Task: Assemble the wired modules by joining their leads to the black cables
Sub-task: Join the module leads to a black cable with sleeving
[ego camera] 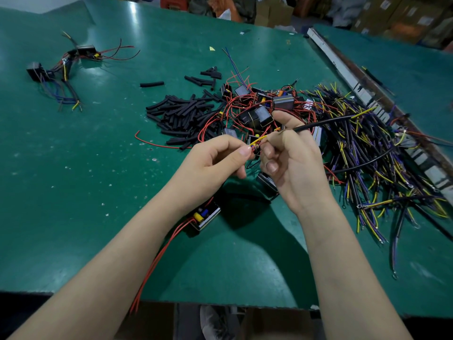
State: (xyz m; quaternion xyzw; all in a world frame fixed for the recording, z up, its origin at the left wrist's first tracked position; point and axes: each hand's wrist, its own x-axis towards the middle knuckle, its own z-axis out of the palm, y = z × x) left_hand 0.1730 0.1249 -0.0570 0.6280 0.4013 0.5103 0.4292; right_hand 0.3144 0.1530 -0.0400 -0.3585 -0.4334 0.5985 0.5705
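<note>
A green worktop [73, 168], scuffed and flecked with pale specks, filled most of the view; beyond its far edge stood stacked cardboard boxes [404, 18] in a cluttered room. A second green surface [404, 69] lay off to the right past a worn metal strip [348, 77]. To the right of the right hand sprawled a heap of black cables [372, 148] with yellow and purple cores. Just beyond both hands lay a tangle of black modules [264, 111] with red leads, and left of that a pile of black sleeving pieces [181, 116]. Far off to the left sat assembled modules [63, 67]. Under the left forearm rested one module [204, 215]. The left hand [215, 160] pinched fine yellow and red leads [256, 142] against the right hand [291, 158], which gripped a black cable [323, 122] rising to the right.
</note>
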